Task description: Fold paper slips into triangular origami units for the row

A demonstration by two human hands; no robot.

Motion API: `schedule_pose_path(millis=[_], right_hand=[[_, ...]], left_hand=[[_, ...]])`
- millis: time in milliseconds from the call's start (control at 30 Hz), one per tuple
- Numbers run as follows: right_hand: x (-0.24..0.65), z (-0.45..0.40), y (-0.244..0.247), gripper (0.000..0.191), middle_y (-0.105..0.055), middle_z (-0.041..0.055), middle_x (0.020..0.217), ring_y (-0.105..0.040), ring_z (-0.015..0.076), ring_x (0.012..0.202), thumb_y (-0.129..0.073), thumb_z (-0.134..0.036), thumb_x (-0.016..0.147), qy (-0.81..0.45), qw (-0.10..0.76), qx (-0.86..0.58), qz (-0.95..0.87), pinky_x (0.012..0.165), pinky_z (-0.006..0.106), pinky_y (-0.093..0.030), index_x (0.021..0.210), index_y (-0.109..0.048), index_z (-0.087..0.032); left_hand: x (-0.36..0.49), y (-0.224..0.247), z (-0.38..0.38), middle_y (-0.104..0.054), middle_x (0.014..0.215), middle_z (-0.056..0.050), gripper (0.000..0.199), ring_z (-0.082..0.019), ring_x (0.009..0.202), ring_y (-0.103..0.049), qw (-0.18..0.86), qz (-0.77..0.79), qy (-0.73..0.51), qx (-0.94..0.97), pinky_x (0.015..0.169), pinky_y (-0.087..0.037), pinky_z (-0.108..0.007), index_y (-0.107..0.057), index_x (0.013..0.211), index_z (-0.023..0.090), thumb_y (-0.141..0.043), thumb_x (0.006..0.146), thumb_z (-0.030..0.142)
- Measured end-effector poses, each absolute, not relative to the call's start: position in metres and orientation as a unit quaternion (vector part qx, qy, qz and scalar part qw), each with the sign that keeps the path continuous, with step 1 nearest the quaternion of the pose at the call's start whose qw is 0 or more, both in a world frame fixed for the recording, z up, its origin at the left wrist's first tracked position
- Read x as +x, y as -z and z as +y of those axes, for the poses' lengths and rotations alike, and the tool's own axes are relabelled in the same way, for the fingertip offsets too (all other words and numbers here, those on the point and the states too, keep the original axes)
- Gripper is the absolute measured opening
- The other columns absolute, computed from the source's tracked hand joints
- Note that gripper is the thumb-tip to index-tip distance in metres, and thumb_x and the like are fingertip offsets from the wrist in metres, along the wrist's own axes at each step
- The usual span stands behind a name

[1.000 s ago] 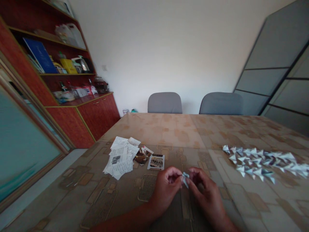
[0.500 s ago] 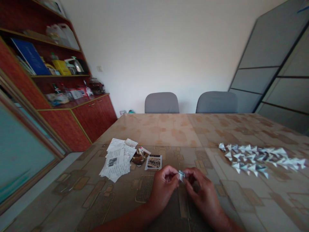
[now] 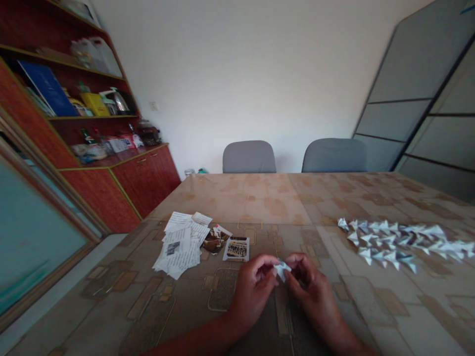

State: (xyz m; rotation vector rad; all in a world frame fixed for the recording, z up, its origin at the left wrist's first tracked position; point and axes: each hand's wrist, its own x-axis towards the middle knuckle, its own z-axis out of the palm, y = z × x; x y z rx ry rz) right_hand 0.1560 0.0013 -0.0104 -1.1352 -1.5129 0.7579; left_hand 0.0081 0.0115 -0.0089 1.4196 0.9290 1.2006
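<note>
A small folded piece of paper (image 3: 282, 270), pale and partly covered by fingertips, is held just above the table near its front edge. My left hand (image 3: 256, 282) pinches it from the left side. From the right, my right hand (image 3: 309, 287) grips it between thumb and fingers. Printed paper sheets (image 3: 180, 247) lie in a loose pile to the left. Beside them are a brown picture piece (image 3: 215, 241) and a small picture card (image 3: 236, 249). Rows of folded paper pieces (image 3: 393, 237) with pointed tips lie on the right.
The table (image 3: 260, 198) has a patterned cover. Two grey chairs (image 3: 248, 157) stand behind its far edge, against a white wall. A red-brown cabinet (image 3: 144, 178) with loaded shelves is at the left, and grey panels (image 3: 403, 74) stand at the right.
The small folded paper has turned between my fingers and now shows a wider pale face. My right hand's fingers have shifted slightly around it.
</note>
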Motion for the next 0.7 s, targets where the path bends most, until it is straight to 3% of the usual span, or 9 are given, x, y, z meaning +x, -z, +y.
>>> schedule_pose_path(millis=[233,433,700], right_hand=[[0.1595,0.0023,0.0144,0.007,-0.062,0.0005,0.076,-0.061,0.0164,0.069,-0.061,-0.026,0.084,-0.337,0.53,-0.467,-0.622,0.063,0.025,-0.049,0.086,-0.058,-0.021],[0.1585,0.0031,0.0143,0.011,-0.062,0.0012,0.077,-0.06,0.0168,0.07,-0.062,-0.031,0.085,-0.362,0.535,-0.457,-0.612,0.064,0.025,-0.049,0.084,-0.059,-0.02],[0.1586,0.006,0.0067,0.029,-0.059,-0.0003,0.07,-0.058,0.0161,0.064,-0.065,-0.048,0.081,-0.41,0.549,-0.449,-0.574,0.059,0.025,-0.049,0.081,-0.059,-0.02]], left_hand=[[0.0094,0.0127,0.0142,-0.059,0.073,-0.001,0.006,-0.014,0.065,-0.056,0.51,0.385,-0.491,0.592,0.062,-0.045,-0.024,-0.058,0.083,0.016,-0.06,0.081,0.021],[0.0099,0.0147,0.0154,-0.051,0.067,0.003,0.016,-0.011,0.062,-0.051,0.505,0.395,-0.506,0.577,0.059,-0.042,-0.021,-0.05,0.071,0.017,-0.064,0.076,0.021],[0.011,0.0107,0.0172,-0.064,0.079,-0.003,0.012,-0.015,0.07,-0.06,0.563,0.378,-0.503,0.537,0.065,-0.048,-0.025,-0.061,0.083,0.015,-0.065,0.074,0.022]])
